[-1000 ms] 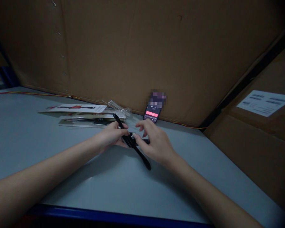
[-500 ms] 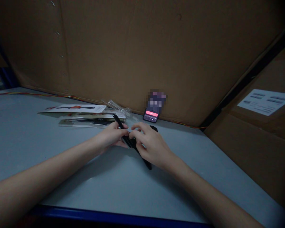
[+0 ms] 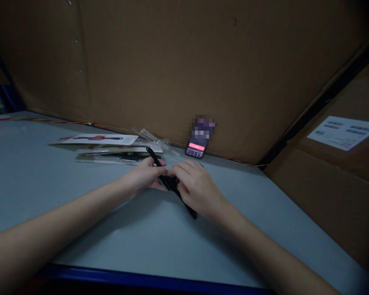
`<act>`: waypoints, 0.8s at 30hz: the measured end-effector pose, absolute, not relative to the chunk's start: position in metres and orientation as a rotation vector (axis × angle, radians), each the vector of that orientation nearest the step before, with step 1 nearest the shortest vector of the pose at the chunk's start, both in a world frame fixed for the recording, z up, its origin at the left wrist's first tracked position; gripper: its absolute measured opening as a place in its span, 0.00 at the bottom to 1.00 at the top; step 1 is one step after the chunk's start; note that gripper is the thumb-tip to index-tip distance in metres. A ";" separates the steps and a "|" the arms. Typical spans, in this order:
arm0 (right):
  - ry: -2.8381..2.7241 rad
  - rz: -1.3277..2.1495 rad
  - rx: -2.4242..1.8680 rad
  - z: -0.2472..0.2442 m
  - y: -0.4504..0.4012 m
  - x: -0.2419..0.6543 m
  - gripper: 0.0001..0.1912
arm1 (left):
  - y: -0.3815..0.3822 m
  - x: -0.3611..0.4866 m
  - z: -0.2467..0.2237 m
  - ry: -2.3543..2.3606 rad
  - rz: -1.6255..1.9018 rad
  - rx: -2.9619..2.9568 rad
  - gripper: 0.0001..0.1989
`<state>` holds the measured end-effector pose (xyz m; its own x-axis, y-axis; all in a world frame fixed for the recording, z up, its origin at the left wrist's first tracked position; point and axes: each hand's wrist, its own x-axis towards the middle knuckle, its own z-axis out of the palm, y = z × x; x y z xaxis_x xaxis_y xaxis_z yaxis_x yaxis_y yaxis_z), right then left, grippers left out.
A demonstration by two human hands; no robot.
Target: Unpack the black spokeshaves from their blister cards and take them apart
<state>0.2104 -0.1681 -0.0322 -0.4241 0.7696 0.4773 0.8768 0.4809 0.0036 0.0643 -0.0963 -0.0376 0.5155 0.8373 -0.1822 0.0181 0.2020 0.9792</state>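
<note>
A long black item (image 3: 153,156) with a slim handle slants up and to the left out of my left hand (image 3: 149,174), whose thumb and fingers close round its middle. My right hand (image 3: 197,184) is bent over the same spot, its fingertips pinched together by my left thumb; what they grip is too small to tell. From under my right hand a black handle-like end (image 3: 190,212) points down toward the front of the grey table (image 3: 160,241). Whether the black parts are one piece or several, I cannot tell.
Flat packages with printed cards (image 3: 106,139) are stacked at the back left, beside clear plastic wrapping (image 3: 155,138). A lit phone (image 3: 197,148) leans on the cardboard wall (image 3: 156,73). Twisted red and yellow wires (image 3: 55,121) run along the wall's foot. A labelled carton (image 3: 335,176) stands right.
The fingers of my right hand have drawn closer together and lowered onto the black item beside my left thumb. My left hand and the black item have hardly moved.
</note>
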 end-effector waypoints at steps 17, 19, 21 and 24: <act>-2.482 -0.538 -1.381 -0.036 -0.159 0.220 0.07 | -0.097 0.063 -0.038 0.829 0.633 1.241 0.15; -2.524 -0.529 -1.324 -0.035 -0.160 0.222 0.08 | -0.096 0.063 -0.037 0.827 0.619 1.245 0.16; -2.550 -0.534 -1.270 -0.031 -0.162 0.223 0.09 | -0.095 0.062 -0.038 0.825 0.597 1.256 0.15; -2.529 -0.537 -1.201 -0.026 -0.165 0.225 0.11 | -0.093 0.061 -0.041 0.813 0.565 1.276 0.15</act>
<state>0.2249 -0.1647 -0.0258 -0.6103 0.6777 0.4102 0.7859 0.5831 0.2060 0.0610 -0.0926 -0.0407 0.6076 0.7649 -0.2140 0.0655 0.2203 0.9732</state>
